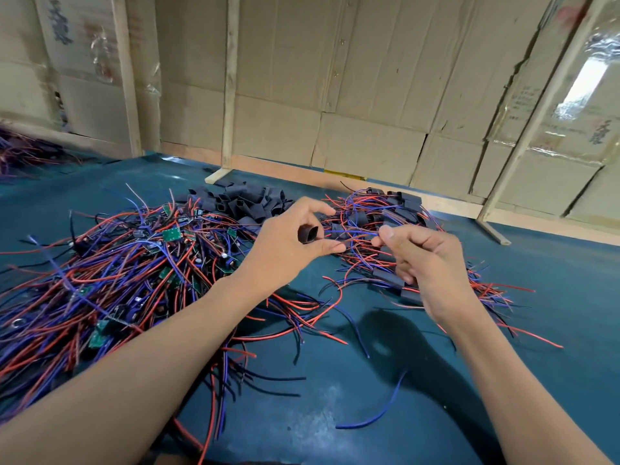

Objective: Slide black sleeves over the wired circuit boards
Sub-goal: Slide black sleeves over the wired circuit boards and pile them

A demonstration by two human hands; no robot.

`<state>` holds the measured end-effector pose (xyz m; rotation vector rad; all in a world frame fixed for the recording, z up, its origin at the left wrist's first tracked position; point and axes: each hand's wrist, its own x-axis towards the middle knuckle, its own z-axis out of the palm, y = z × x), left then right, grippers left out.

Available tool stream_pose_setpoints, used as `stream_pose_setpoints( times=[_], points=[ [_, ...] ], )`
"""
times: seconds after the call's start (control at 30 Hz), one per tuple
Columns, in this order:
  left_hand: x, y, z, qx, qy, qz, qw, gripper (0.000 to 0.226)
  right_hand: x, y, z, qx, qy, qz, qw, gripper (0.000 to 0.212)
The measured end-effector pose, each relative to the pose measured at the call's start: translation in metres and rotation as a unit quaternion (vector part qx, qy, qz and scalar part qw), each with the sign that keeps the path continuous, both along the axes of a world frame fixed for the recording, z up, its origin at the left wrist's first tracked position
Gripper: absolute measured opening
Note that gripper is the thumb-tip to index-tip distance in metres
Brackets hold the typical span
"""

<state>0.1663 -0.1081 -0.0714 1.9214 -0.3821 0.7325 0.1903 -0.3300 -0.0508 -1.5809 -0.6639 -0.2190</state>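
Near the middle of the frame the left hand (285, 243) holds one short black sleeve (308, 233) pinched between thumb and curled fingers, its open end turned toward the camera. Just to the right, the right hand (426, 263) is clenched around a bundle of thin wires (352, 237), thumb and forefinger pinching their ends, which point toward the sleeve's mouth; the ends are close to the sleeve, and whether they have entered it cannot be told. A sleeved piece (389, 276) shows just beside the lower fingers of that hand, but whether the hand grips it is unclear.

Both forearms reach in from the bottom edge over a dark teal table (335, 414). On the left half of the frame lies a big tangle of red, blue and black wires with small green circuit boards (171, 234) scattered through it, bare of sleeves. Behind the hands, at centre, sits a heap of loose black sleeves (245, 201). To the upper right of the hands lies a second pile of wired pieces already covered in black sleeves (402, 204). A single blue wire (375, 418) lies apart at the lower centre. Cardboard sheets on wooden posts (230, 85) wall the far edge of the table.
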Motion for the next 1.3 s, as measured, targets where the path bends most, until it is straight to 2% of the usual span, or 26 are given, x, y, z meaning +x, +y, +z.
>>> stream_pose_setpoints(
  times=[0.17,0.3,0.43,0.63,1.03,1.13,1.2,1.23,1.27,1.3],
  points=[
    [0.0,-0.005,0.001,0.01,0.0,0.003,1.0,0.069,0.002,0.0,-0.003,0.0,-0.009,0.024,1.0,0.029],
    [-0.001,-0.007,0.0,0.032,-0.026,0.003,0.999,0.073,0.0,0.002,-0.004,-0.024,-0.014,0.023,0.999,0.032],
    [-0.002,-0.011,0.0,-0.001,-0.037,0.013,0.999,0.072,-0.001,0.003,-0.004,-0.037,-0.017,0.022,0.999,0.032],
    [-0.002,-0.012,0.001,-0.043,-0.027,0.02,0.998,0.066,0.0,0.003,-0.003,0.001,0.007,0.044,0.999,0.033],
    [-0.007,-0.013,0.006,-0.072,-0.035,0.016,0.997,0.053,-0.006,0.006,0.0,-0.02,0.028,0.026,0.999,0.021],
    [-0.012,-0.011,0.008,-0.003,-0.018,0.03,0.999,0.043,-0.006,0.004,0.001,-0.052,0.006,0.022,0.998,0.018],
    [-0.012,-0.01,0.007,0.151,-0.078,0.062,0.984,0.034,-0.009,0.01,-0.002,-0.099,-0.025,0.011,0.995,0.014],
    [-0.009,-0.01,0.006,0.255,-0.148,0.1,0.95,0.031,-0.01,0.015,-0.004,-0.119,-0.029,0.01,0.992,0.01],
    [-0.008,-0.012,0.007,0.346,-0.215,0.14,0.902,0.027,-0.012,0.02,-0.006,-0.136,-0.025,0.013,0.99,0.006],
    [-0.008,-0.014,0.006,0.408,-0.245,0.162,0.864,0.027,-0.015,0.026,-0.008,-0.156,-0.021,0.013,0.987,0.004]
  ],
)
